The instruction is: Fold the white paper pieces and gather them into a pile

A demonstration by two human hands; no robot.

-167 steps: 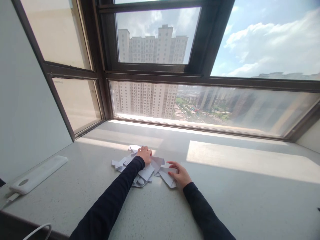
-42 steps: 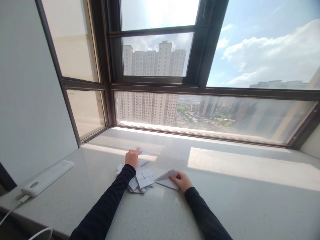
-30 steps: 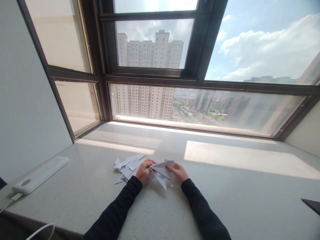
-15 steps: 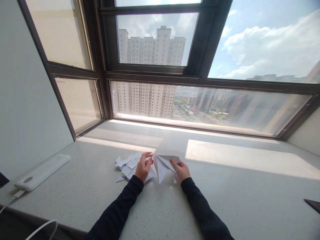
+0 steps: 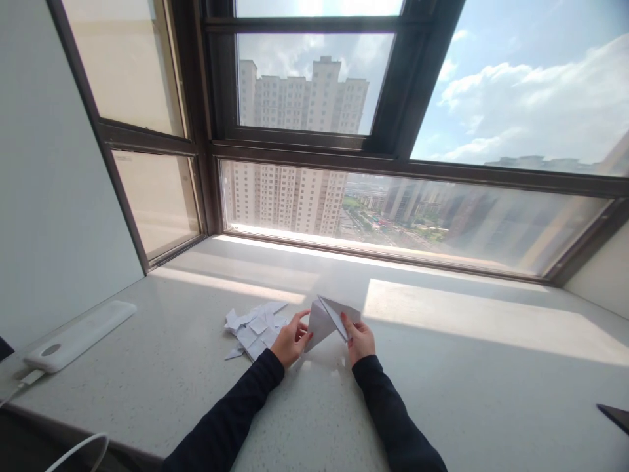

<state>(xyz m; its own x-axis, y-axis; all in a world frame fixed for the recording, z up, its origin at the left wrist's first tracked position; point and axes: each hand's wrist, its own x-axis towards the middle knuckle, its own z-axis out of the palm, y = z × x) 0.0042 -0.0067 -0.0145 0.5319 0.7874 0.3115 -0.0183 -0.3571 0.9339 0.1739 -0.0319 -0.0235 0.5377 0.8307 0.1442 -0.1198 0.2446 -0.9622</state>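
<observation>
Left edge of the table (image 5: 442, 393): a flat white oblong power bank (image 5: 78, 334) with a white cable (image 5: 73, 449) at its near end, laid well apart from your hands, out of the working area.

Left of centre: a loose heap of small white folded paper pieces (image 5: 253, 324), lying on the speckled pale stone table just beside your left wrist, close enough to draw from.

Left hand (image 5: 292, 339): its grip pinches the near left edge of the white folded paper triangle (image 5: 327, 318), thumb above and fingers under, so the sheet is steadied.

Centre: that paper triangle is lifted off the table between both hands, tilted up toward you so its folds show.

Right hand (image 5: 360, 337): grip pinching the triangle's right edge, thumb (image 5: 344, 323) laid along the crease.

Far right edge: a dark flat corner (image 5: 614, 416), too little in view to identify.
</observation>
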